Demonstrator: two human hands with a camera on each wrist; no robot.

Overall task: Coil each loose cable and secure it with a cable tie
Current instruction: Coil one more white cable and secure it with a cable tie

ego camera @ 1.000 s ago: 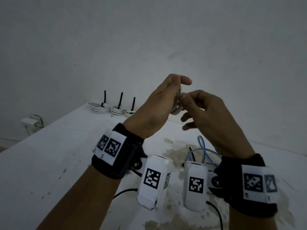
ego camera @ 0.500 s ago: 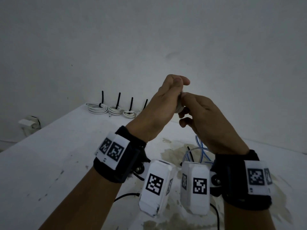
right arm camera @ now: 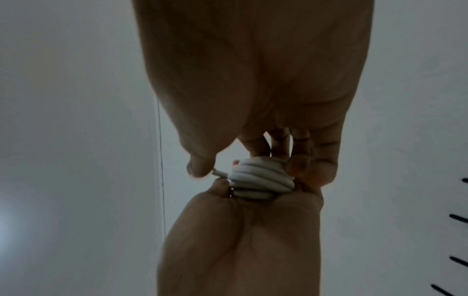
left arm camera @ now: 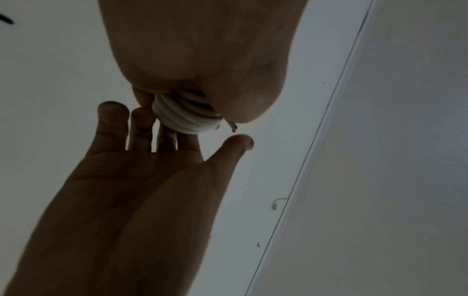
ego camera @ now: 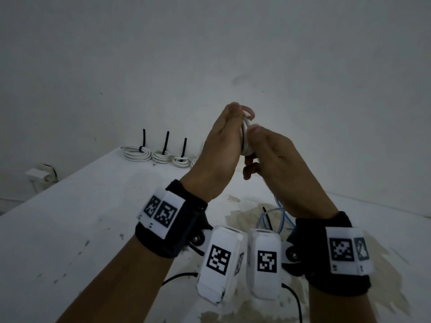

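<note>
A small coil of white cable (ego camera: 245, 138) is held up in the air above the white table (ego camera: 70, 229), between both hands. My left hand (ego camera: 233, 127) has its fingers curled over the coil's top and far side. My right hand (ego camera: 256, 141) grips the coil from the right, thumb on its near edge. In the left wrist view the coil (left arm camera: 187, 118) rests against my left fingers (left arm camera: 142, 124), with a short cable end sticking out. In the right wrist view the coil (right arm camera: 258, 180) sits pinched between my right hand (right arm camera: 253, 202) and the left hand above it.
Three tied white coils (ego camera: 137, 155) (ego camera: 161, 157) (ego camera: 180, 161) with upright black ties line the table's far left edge. Loose blue cable (ego camera: 281, 217) and a black tie (ego camera: 267, 217) lie on a stained patch under my right wrist. A white wall fitting (ego camera: 40, 176) is at left.
My right hand has moved in against the left and closed on the coil. Both hands have drawn together and tilted slightly upward.
</note>
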